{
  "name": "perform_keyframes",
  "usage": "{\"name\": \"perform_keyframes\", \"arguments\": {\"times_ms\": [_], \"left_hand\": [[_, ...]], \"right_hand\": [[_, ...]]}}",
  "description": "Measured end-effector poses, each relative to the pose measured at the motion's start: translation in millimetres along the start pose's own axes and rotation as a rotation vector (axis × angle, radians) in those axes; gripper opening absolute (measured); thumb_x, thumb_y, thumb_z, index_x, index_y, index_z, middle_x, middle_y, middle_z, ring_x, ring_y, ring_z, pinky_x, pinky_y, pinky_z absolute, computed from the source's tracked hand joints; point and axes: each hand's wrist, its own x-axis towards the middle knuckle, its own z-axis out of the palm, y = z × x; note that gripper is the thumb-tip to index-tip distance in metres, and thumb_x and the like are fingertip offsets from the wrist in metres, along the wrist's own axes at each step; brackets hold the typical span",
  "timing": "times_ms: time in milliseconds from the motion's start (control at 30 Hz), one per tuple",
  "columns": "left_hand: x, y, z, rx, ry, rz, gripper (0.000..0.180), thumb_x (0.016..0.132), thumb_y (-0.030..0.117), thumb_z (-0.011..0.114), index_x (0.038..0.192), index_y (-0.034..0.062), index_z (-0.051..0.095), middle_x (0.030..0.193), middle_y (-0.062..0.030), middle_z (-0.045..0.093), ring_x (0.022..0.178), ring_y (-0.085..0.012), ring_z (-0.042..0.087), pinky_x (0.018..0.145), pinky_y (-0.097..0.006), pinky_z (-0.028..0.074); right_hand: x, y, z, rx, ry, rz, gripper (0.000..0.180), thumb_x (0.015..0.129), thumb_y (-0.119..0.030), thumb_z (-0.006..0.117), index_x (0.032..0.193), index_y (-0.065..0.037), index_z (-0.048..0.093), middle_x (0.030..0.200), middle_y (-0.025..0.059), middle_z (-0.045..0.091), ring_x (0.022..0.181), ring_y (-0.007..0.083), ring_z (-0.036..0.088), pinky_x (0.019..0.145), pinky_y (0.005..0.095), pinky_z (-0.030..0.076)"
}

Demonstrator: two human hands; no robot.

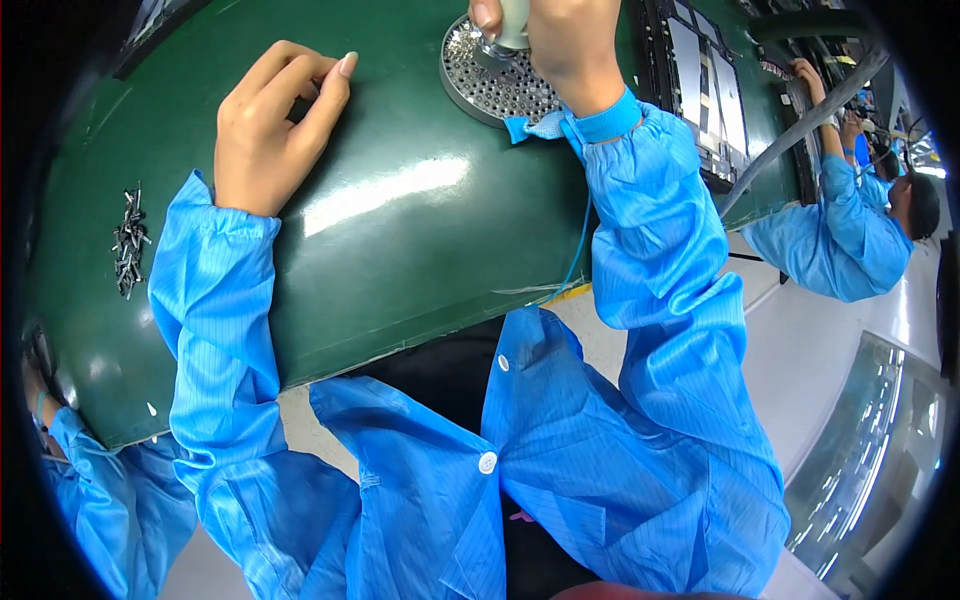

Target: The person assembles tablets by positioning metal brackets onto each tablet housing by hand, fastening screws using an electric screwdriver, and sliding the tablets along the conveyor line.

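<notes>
My left hand [268, 125] rests on the green table [420, 270], its fingers curled in and the thumb lying along the index finger. Whatever may be under those fingers is hidden. My right hand [575, 45], at the top edge, is closed around a pale, translucent cylindrical tool [514, 22] with a shiny metal lower end. That end is over a round metal tray [462, 88] full of small holes, with many small silvery screws [462, 45] at its left side. A blue wrist strap [608, 120] circles my right wrist, and its thin cord runs down to the table's edge.
A heap of dark screws [130, 243] lies on the table at left. A flat dark electronic panel [705, 85] with silvery plates is right of my right arm. A thick grey cable [800, 130] curves past it. Co-workers in blue sleeves [835, 235] sit at right and lower left.
</notes>
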Motion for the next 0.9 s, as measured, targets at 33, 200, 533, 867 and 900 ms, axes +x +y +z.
{"name": "perform_keyframes", "arguments": {"times_ms": [33,200,533,867,900], "left_hand": [[-0.1,-0.9,-0.6,0.001,0.005,0.006,0.015,0.090,0.012,0.075,0.086,-0.0023,0.071,0.080,-0.0072,0.064,0.065,-0.0166,0.064,0.056,-0.028,0.051],[-1.4,-2.8,-2.6,-0.018,0.011,-0.027,0.016,0.091,0.012,0.074,0.085,-0.0020,0.070,0.081,-0.0064,0.064,0.062,-0.0164,0.064,0.057,-0.028,0.052],[12.2,0.2,-9.7,0.014,0.053,-0.017,0.009,0.090,0.008,0.073,0.087,-0.0010,0.071,0.080,-0.0105,0.064,0.066,-0.0200,0.063,0.060,-0.031,0.050],[174.4,-101.8,69.5,0.134,0.111,-0.485,0.080,0.081,0.061,0.074,0.118,-0.0095,0.062,0.114,-0.0252,0.068,0.101,-0.0336,0.070,0.087,-0.041,0.056],[203.9,-107.0,87.1,0.038,0.004,-0.674,0.091,0.076,0.067,0.074,0.120,-0.0122,0.061,0.120,-0.0279,0.065,0.108,-0.0359,0.067,0.093,-0.042,0.053]], "right_hand": [[-0.8,-0.6,0.9,-0.002,0.002,0.007,0.015,0.095,-0.011,0.065,0.100,0.003,0.065,0.083,0.0098,0.069,0.047,0.0120,0.057,0.042,0.0253,0.044],[-0.3,-4.3,6.7,0.000,0.029,-0.005,0.015,0.095,-0.010,0.065,0.100,0.003,0.066,0.084,0.0113,0.070,0.047,0.0128,0.057,0.042,0.0253,0.044],[8.4,-43.5,8.7,-0.030,0.067,-0.072,0.017,0.095,-0.008,0.061,0.103,0.006,0.064,0.083,0.0133,0.070,0.046,0.0145,0.057,0.041,0.0265,0.044],[4.3,-61.6,-10.3,-0.081,0.137,0.052,0.018,0.094,-0.005,0.064,0.104,0.009,0.065,0.074,0.0110,0.067,0.051,0.0100,0.057,0.048,0.0251,0.047],[4.9,-59.9,-15.0,-0.089,0.165,0.058,0.017,0.094,-0.004,0.064,0.104,0.009,0.065,0.073,0.0100,0.067,0.051,0.0097,0.057,0.048,0.0249,0.047]]}}
